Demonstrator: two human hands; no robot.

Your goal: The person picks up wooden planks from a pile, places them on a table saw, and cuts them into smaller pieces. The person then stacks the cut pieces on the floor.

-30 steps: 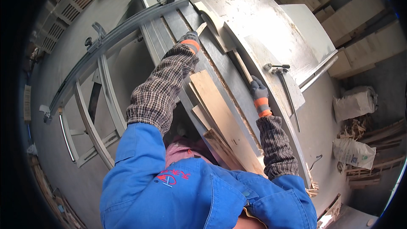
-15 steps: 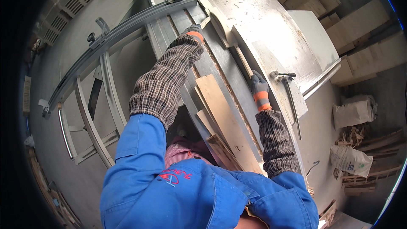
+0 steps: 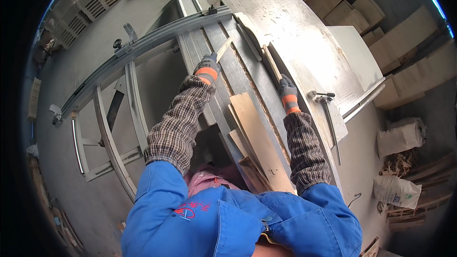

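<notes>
My left hand [image 3: 208,66], in a grey work glove with an orange cuff, is closed around a thin pale wooden strip [image 3: 224,49] above the grooved metal table [image 3: 236,77] of a sliding table saw. Further right, my right hand [image 3: 287,89], gloved alike, is closed on the near end of a narrow wooden stick [image 3: 272,64]. That stick points away from me, beside the long straight edge on the saw. Past its far end lies a pale piece of wood [image 3: 246,23]. Several wooden boards [image 3: 259,138] lie on the table between my forearms.
A metal crosscut fence [image 3: 157,36] and its frame reach out left. On the right, a rod with a clamp handle [image 3: 328,114] stands by the wide metal tabletop [image 3: 290,19]. Stacked boards [image 3: 404,33], white sacks [image 3: 401,138] and scrap wood lie further right; plastic crates [image 3: 95,0] stand far left.
My left hand has drawn back toward me and left with the wooden strip, away from the straight edge. My right hand has slid slightly forward with the stick. The view has shifted a little.
</notes>
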